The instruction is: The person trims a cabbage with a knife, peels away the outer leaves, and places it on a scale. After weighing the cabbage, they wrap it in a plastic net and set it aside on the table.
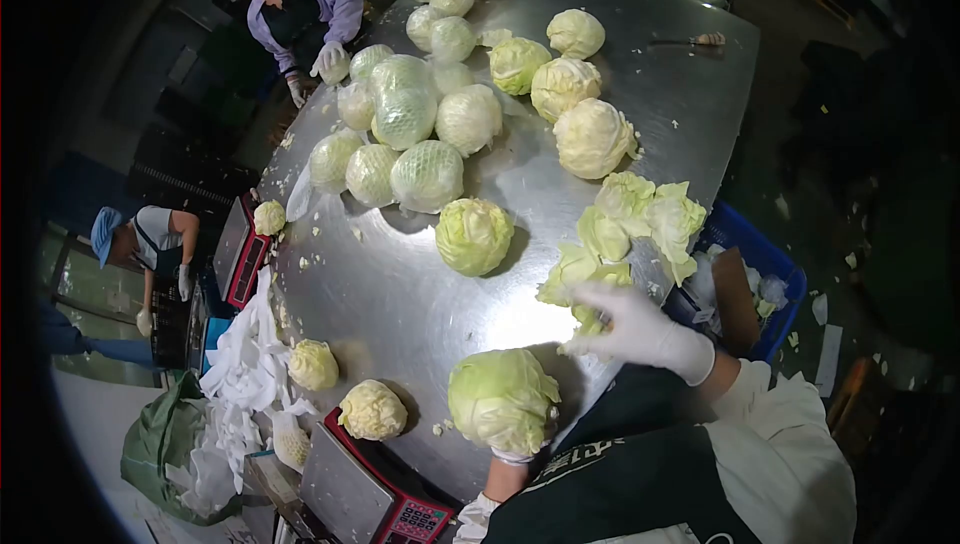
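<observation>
My left hand [512,458], in a white glove, is mostly hidden beneath a pale green cabbage [500,396] and holds it from below at the near part of the metal table. My right hand [640,330], also in a white glove, is slightly blurred, its fingers spread beside a pile of loose cabbage leaves [625,219]. A green leaf [588,319] shows right at its fingertips. Farther along the table sits another trimmed green cabbage [475,237].
Net-wrapped cabbages [427,176] cluster at the far left, with bare cabbages [594,138] beside them. Red scales [415,516] line the left edge near white foam netting [245,364]. A blue crate [785,289] stands at right. Two co-workers [310,4] work across the table and leftward.
</observation>
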`<state>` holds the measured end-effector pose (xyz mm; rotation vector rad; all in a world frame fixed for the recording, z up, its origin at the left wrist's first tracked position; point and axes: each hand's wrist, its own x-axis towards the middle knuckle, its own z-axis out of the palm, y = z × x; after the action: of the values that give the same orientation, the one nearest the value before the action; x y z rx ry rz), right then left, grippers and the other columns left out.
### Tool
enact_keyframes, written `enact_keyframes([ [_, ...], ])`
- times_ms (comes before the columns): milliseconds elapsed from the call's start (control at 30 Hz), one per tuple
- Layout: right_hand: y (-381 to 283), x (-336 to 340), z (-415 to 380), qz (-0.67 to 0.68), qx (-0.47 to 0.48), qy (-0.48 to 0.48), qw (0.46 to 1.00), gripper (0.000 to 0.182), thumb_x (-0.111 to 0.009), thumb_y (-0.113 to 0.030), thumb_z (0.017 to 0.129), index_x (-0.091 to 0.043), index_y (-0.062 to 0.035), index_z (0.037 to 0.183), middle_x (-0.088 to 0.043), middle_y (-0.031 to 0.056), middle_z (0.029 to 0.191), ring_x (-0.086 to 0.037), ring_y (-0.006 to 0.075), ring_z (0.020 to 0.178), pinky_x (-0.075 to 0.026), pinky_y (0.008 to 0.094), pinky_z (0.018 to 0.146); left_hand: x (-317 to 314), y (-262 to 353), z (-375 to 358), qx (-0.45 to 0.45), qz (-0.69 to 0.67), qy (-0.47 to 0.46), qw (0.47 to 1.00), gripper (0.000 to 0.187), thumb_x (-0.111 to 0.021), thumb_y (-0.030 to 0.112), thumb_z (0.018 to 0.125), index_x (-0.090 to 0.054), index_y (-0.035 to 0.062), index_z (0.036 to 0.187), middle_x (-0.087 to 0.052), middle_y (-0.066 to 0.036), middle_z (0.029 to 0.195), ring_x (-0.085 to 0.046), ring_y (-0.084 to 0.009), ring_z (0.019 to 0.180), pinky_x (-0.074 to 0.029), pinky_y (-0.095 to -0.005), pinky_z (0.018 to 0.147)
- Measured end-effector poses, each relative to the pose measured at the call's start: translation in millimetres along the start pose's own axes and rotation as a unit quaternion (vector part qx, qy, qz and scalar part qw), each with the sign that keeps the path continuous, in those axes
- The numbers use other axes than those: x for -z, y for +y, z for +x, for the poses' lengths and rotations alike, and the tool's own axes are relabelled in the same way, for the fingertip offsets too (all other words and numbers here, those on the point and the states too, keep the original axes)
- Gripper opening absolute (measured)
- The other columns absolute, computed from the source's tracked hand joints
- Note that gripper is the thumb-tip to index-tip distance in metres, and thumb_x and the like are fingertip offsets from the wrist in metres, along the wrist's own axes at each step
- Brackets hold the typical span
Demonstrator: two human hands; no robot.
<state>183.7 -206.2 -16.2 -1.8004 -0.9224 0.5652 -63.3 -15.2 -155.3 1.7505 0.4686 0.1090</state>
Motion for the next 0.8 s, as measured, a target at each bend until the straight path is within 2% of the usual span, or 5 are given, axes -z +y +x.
enact_keyframes([
  [100, -36, -5, -1, 0.052, 0.047, -0.164, 0.984, 0.079, -0.087, -0.038, 0.074, -0.055, -0.0075, 0.139, -0.057, 0.0101, 0.139, -0.062, 0.0285, 0.12, -0.051, 0.0353, 0.099, -1, 20, 1, 0.026, -0.106, 0.016, 0.994, 0.056, -0.049, 0.037, 0.104, -0.037, 0.0091, 0.151, -0.047, -0.011, 0.15, -0.045, -0.0256, 0.137, -0.036, -0.0419, 0.117],
  [333, -31, -15, -7, 0.046, 0.138, -0.159, 0.977, 0.082, -0.087, -0.047, 0.072, -0.055, -0.0102, 0.137, -0.056, 0.0082, 0.136, -0.066, 0.0293, 0.109, -0.056, 0.0364, 0.089, 6, 51, -26, 0.044, -0.245, 0.081, 0.965, 0.057, -0.048, 0.039, 0.104, -0.036, 0.0094, 0.151, -0.045, -0.011, 0.15, -0.044, -0.0262, 0.138, -0.036, -0.0426, 0.116],
  [500, -27, -49, -22, 0.014, 0.272, -0.072, 0.96, 0.053, -0.08, -0.034, 0.078, -0.062, -0.0107, 0.122, -0.063, 0.0053, 0.116, -0.068, 0.0248, 0.099, -0.057, 0.0349, 0.077, 16, 77, -43, 0.06, -0.372, 0.091, 0.922, 0.058, -0.048, 0.041, 0.104, -0.036, 0.0095, 0.152, -0.045, -0.012, 0.15, -0.043, -0.0267, 0.138, -0.036, -0.043, 0.116],
  [633, -27, -50, -25, -0.05, 0.385, -0.065, 0.919, 0.029, -0.073, -0.021, 0.083, -0.067, -0.0146, 0.111, -0.063, -0.0003, 0.101, -0.067, 0.0192, 0.073, -0.054, 0.0325, 0.061, 30, 88, -46, 0.105, -0.464, 0.014, 0.879, 0.059, -0.047, 0.043, 0.104, -0.035, 0.0097, 0.152, -0.044, -0.012, 0.151, -0.043, -0.0271, 0.138, -0.036, -0.0434, 0.116],
  [800, -34, -38, -28, -0.057, 0.343, -0.122, 0.93, 0.024, -0.07, -0.018, 0.085, -0.068, -0.0172, 0.109, -0.064, -0.0019, 0.101, -0.067, 0.0198, 0.069, -0.053, 0.0329, 0.058, 33, 103, -25, 0.12, -0.492, -0.087, 0.858, 0.06, -0.047, 0.044, 0.104, -0.035, 0.0098, 0.152, -0.043, -0.013, 0.151, -0.042, -0.0275, 0.139, -0.036, -0.0439, 0.116],
])
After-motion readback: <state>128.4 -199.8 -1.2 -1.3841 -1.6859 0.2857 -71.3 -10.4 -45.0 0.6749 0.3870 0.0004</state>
